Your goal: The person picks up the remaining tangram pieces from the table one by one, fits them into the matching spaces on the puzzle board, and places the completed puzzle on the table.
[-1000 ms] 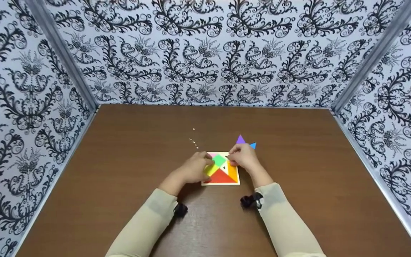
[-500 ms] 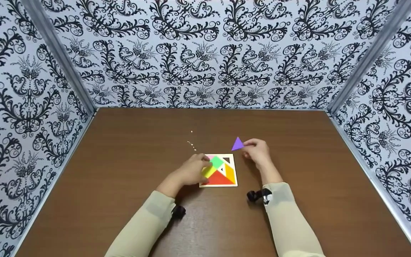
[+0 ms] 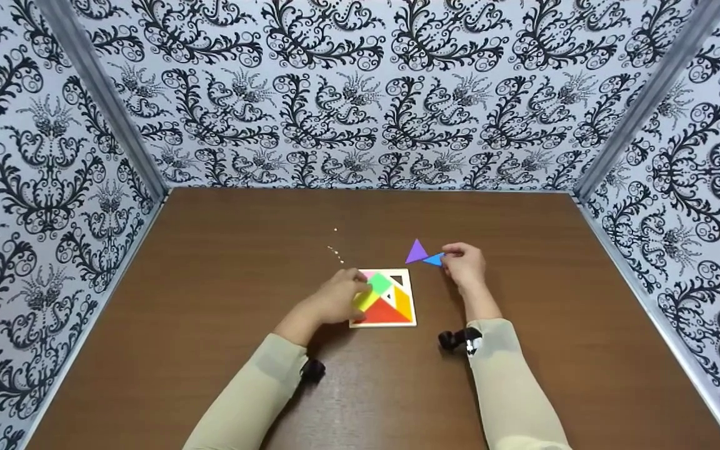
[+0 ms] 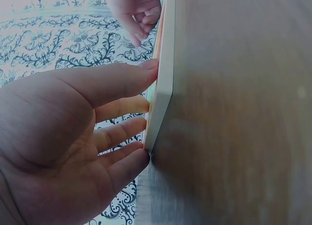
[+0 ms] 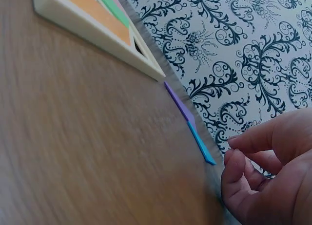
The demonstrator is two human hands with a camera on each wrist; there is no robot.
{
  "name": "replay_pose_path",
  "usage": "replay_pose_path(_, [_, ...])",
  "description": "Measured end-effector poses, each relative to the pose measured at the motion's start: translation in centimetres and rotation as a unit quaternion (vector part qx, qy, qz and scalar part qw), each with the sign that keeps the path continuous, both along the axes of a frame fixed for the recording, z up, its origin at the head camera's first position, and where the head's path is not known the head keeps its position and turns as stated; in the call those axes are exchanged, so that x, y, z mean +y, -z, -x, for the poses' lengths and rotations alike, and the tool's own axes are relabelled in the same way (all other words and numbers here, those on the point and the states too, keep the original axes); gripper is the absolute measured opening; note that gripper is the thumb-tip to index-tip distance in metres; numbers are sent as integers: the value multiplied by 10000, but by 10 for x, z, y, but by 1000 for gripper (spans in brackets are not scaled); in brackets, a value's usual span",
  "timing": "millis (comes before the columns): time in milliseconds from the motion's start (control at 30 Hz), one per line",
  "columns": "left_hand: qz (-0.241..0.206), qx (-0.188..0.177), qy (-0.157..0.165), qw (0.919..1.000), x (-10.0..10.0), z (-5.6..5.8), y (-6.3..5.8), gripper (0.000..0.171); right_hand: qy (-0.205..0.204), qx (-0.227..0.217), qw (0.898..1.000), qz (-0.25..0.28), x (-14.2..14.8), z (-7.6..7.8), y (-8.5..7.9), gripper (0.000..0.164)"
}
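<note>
A square cream tangram tray (image 3: 382, 324) lies on the table with red (image 3: 387, 313), orange (image 3: 403, 306), green (image 3: 379, 283), yellow and pink pieces in it. Dark triangular openings show at its upper right and middle. My left hand (image 3: 332, 296) rests on the tray's left side, spread fingertips touching its top. Beyond the upper right corner lie a purple triangle (image 3: 416, 252) and a blue triangle (image 3: 434, 259), side by side. My right hand (image 3: 465, 265) is at the blue triangle's right end. In the right wrist view, its thumb and forefinger (image 5: 239, 161) meet, curled, beside that triangle, nothing visible between them.
Small white specks (image 3: 335, 252) dot the brown table (image 3: 241, 250) behind the tray. Patterned walls (image 3: 360, 94) enclose the table at the back and sides. A black wrist camera (image 3: 314, 370) sits by the left sleeve, another (image 3: 454, 340) by the right.
The right hand has moved from the tray's upper right corner rightward past the triangles, uncovering the tray's opening and the blue triangle. The left hand stays on the tray.
</note>
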State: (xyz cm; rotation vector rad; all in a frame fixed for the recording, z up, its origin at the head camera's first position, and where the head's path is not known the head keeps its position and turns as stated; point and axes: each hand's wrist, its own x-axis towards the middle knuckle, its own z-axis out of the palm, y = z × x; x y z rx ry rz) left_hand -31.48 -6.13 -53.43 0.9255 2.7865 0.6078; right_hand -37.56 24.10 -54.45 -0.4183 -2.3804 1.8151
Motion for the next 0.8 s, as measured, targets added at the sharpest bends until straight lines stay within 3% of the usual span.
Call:
replay_pose_path(167, [124,82,12,9999,0,1,1,41,-476,-58,9970,-600,3,0,1,36])
replay_pose_path(400, [72,255,143,9995,-2,2,2,33,-1087,82,9842,-1399,5,2,2,37])
replay_pose_path(533, [59,246,136,9996,-2,2,2,34,-1173,165,9762,-1819,5,3,2,33])
replay_pose_path(800, [77,179,96,9998,-1,2,2,44,-1050,117,9700,-2187,5,3,5,27])
